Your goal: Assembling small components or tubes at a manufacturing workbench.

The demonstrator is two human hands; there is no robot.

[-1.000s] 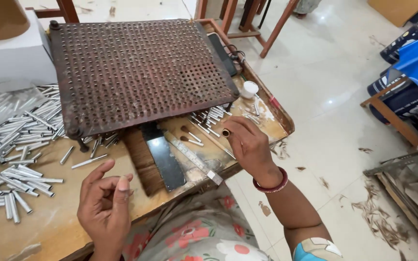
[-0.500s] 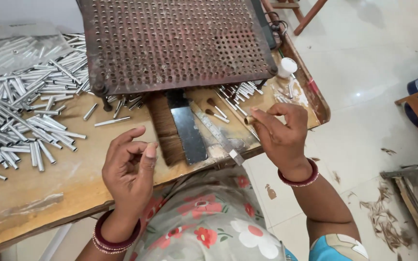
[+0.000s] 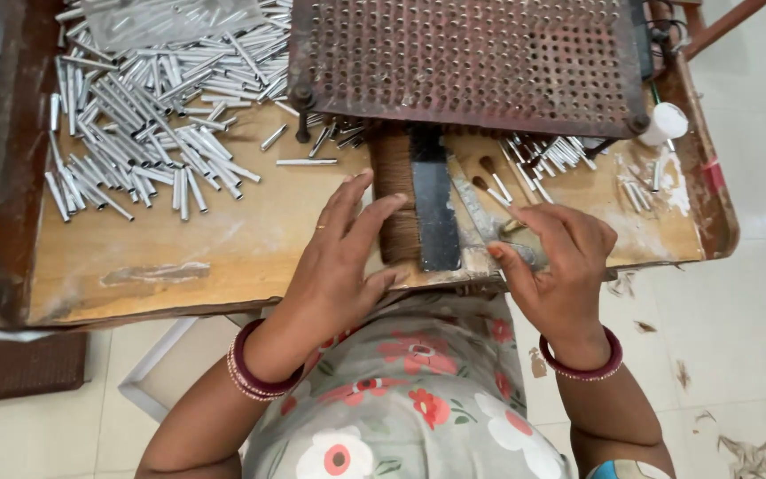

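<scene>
Wooden workbench (image 3: 223,257): left hand (image 3: 339,257) flat, open, beside brown bristles (image 3: 394,200); right hand (image 3: 560,266) pinches a small brush (image 3: 516,232); metal tubes (image 3: 144,133) beyond.

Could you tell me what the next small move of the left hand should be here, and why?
Probably pinch a small tuft from the brown bristle bundle. The left hand lies flat with its fingertips on that bundle, while the right hand pinches a small metal piece beside the dark flat blade, seemingly waiting for bristles.
</scene>
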